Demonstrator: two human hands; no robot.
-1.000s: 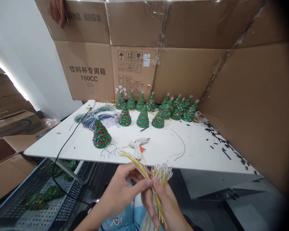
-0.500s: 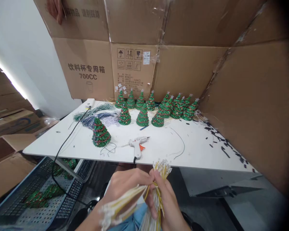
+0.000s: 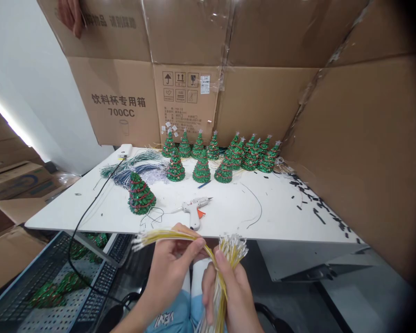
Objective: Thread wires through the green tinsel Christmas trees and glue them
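Observation:
A thick bundle of white and yellow wires (image 3: pixel 233 249) stands upright in my right hand (image 3: pixel 230 284), its white tips fanning out above the fist. My left hand (image 3: pixel 175 259) pinches a thinner strand of the same wires (image 3: pixel 156 236), which bends away to the left with its white ends spread. Both hands are in front of the table's near edge, above my lap. Just beyond them a white glue gun (image 3: pixel 195 210) with an orange trigger lies on the table. A small green Christmas tree (image 3: pixel 140 194) with red garland stands to its left.
On the white table (image 3: pixel 222 217) several more green trees (image 3: pixel 201 167) stand toward the cardboard wall (image 3: pixel 263 97). Green and blue wires (image 3: pixel 135 169) lie at left, black scraps (image 3: pixel 319 203) at right. A blue crate (image 3: pixel 65 296) holds trees below. Another person's hand (image 3: pixel 70 16) shows top left.
My left hand has moved up and left from the bundle, drawing the thinner strand out sideways above it. My right hand keeps its hold on the main bundle.

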